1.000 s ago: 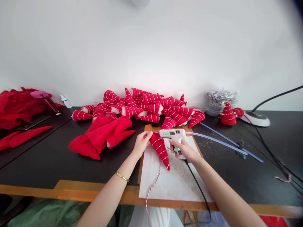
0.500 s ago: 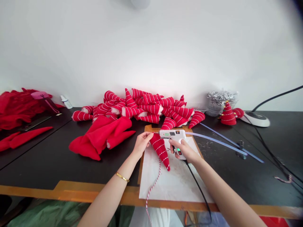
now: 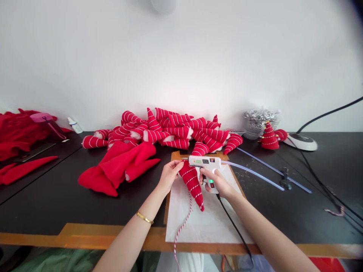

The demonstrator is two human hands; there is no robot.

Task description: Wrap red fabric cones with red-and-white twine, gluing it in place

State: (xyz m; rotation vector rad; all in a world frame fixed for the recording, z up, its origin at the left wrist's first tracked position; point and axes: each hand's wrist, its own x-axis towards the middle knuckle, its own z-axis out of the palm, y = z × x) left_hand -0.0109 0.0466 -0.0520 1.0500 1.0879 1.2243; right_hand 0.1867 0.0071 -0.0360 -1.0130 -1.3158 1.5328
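Observation:
My left hand [image 3: 170,174] pinches the wide top end of a red felt cone [image 3: 193,185] wound with red-and-white cord; the cone hangs tip down over a white sheet [image 3: 198,230]. From beside the cone, a loose length of cord [image 3: 183,223] runs down past the table's front edge. In my right hand [image 3: 217,181] is a white glue gun [image 3: 204,162], gripped by its handle, where a green light shows. Its nozzle points left at the cone's top edge, close to my left fingertips. A clear glue stick [image 3: 249,172] sticks out behind the gun.
Striped red cones [image 3: 181,132] are heaped along the wall. Plain red felt pieces [image 3: 116,166] lie left of the sheet. At the right are a tub of silver tinsel [image 3: 256,122], a small decorated cone [image 3: 269,138], a white lamp base [image 3: 302,142] and black cables.
The camera view has shifted slightly. The held cone hangs a little lower and the glue gun has moved slightly left. Both hands keep their hold.

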